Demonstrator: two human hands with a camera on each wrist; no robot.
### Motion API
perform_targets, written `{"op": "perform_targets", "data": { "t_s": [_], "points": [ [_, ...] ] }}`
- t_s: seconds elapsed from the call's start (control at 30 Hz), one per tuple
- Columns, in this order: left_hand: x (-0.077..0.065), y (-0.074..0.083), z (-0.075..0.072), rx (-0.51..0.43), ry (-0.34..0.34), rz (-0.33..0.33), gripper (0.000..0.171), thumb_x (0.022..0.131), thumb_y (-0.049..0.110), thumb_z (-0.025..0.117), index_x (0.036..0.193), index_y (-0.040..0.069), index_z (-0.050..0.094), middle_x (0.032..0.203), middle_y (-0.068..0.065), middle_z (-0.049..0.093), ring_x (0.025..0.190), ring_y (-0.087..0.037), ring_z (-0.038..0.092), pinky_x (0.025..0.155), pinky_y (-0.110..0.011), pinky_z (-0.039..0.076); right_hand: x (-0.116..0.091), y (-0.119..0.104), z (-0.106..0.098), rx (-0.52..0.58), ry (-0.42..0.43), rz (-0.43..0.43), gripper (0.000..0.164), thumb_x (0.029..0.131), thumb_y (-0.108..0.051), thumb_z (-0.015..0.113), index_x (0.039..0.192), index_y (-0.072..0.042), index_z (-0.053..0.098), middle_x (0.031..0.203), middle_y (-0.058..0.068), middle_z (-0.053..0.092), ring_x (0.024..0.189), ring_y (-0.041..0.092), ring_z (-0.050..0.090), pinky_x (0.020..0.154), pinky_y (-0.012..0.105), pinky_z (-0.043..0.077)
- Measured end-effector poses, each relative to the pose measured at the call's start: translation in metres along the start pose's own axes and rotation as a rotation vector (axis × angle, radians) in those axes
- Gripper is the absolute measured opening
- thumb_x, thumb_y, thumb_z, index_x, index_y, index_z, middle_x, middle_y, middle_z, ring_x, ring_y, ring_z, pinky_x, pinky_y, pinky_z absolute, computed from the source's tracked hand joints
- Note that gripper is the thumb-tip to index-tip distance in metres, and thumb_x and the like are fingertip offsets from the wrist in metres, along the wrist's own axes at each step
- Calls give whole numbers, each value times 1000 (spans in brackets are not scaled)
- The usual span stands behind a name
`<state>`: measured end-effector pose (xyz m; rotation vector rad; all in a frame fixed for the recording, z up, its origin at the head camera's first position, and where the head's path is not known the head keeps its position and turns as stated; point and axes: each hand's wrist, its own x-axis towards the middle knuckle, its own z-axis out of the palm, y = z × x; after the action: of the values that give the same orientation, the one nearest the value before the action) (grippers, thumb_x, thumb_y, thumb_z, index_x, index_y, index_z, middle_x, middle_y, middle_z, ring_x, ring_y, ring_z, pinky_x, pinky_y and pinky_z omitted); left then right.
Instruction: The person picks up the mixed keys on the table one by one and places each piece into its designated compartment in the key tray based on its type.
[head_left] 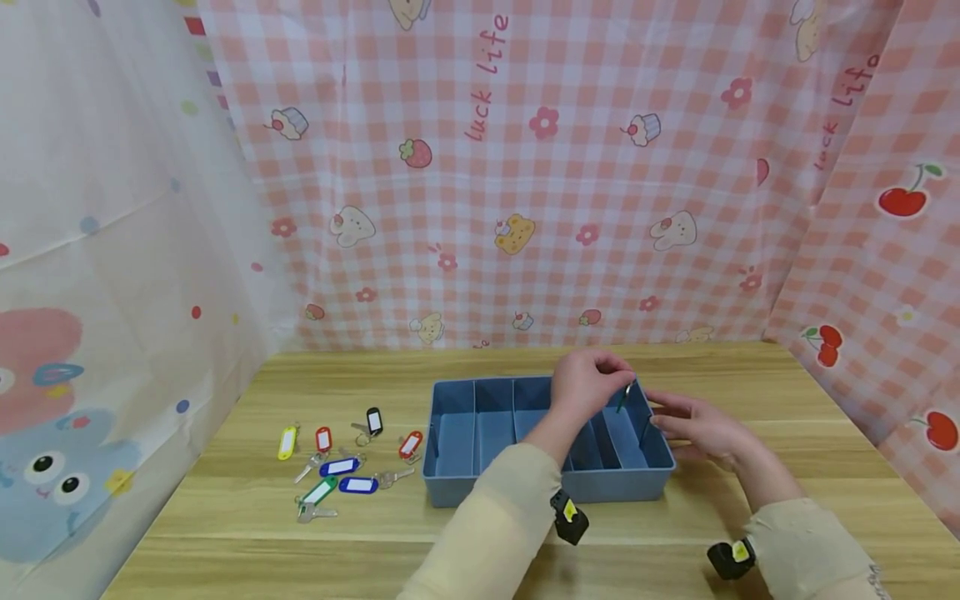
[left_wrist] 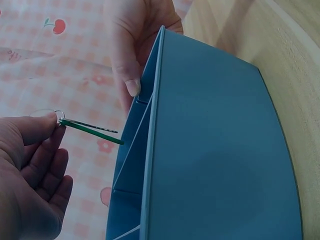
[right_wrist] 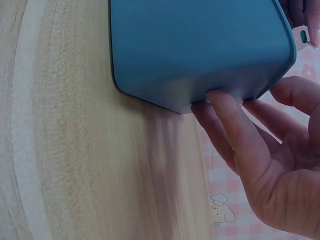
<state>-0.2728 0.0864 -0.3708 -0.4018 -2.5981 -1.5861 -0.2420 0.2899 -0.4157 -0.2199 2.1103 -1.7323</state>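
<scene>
My left hand [head_left: 587, 387] pinches the ring of a key with a green key tag [left_wrist: 95, 133]. In the left wrist view, tag and key stick out from the fingertips toward the top of the blue divided box [left_wrist: 220, 130]. In the head view they hang over the rightmost compartment. At the box's right end is my right hand [head_left: 701, 427]. Its thumb laps over the rim while the fingers lie against the outer end wall, as the right wrist view [right_wrist: 285, 155] of this hand also shows.
Left of the box several tagged keys lie on the wooden table: a yellow tag [head_left: 287, 442], a black tag [head_left: 374, 421], red tags [head_left: 410, 445], blue tags [head_left: 358, 485] and another green tag [head_left: 318, 493]. A checked cloth [head_left: 480, 183] hangs behind the table.
</scene>
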Motion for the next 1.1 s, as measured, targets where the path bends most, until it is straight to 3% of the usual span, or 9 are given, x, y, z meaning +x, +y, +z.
{"op": "perform_targets", "data": {
  "t_s": [0.63, 0.9, 1.1],
  "points": [
    [5, -5, 6, 45, 32, -40, 7, 84, 25, 81, 81, 20, 78, 74, 14, 65, 67, -4, 57, 61, -21, 48, 0, 1, -1, -15, 10, 3, 67, 102, -14, 53, 153, 9, 15, 143, 38, 38, 112, 31, 61, 88, 46, 54],
    [5, -7, 9, 53, 37, -86, 7, 85, 26, 81, 81, 21, 78, 74, 14, 65, 66, -5, 56, 61, -23, 49, 0, 1, -1, -10, 4, -3, 67, 102, -13, 53, 152, 10, 14, 144, 40, 35, 113, 33, 60, 88, 46, 54],
    [5, -8, 9, 53, 36, -77, 7, 85, 26, 81, 81, 21, 78, 73, 14, 64, 65, -5, 55, 60, -23, 48, -1, 0, -1, -22, 5, -2, 67, 103, -14, 53, 152, 10, 15, 145, 40, 33, 115, 35, 59, 90, 48, 53]
  ]
}}
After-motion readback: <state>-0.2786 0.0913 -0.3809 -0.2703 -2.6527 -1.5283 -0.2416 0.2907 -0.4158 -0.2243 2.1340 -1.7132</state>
